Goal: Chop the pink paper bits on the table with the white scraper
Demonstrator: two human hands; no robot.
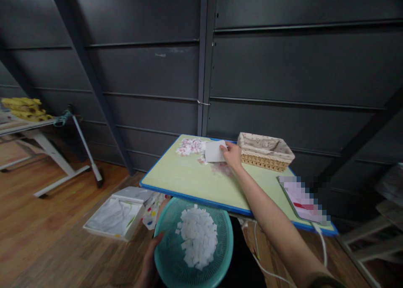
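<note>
My right hand (232, 153) pinches a flat white card (215, 151) over the far middle of the table. Left of the card lies a heap of small white and reddish pieces (189, 146), and a thin reddish scatter (222, 168) shows just below it. My left hand (151, 256) grips the left side of a teal plastic colander (226, 254), close to my lap. Inside the colander is a pile of small white square pieces (199, 239).
The pale yellow table (189, 183) has a blue edge. On it stand a cloth-lined wicker basket (264, 160) and a tablet-like device (296, 195) with a white cable. An open white box (110, 216) sits on the floor at left. Dark wall panels (151, 69) rise behind.
</note>
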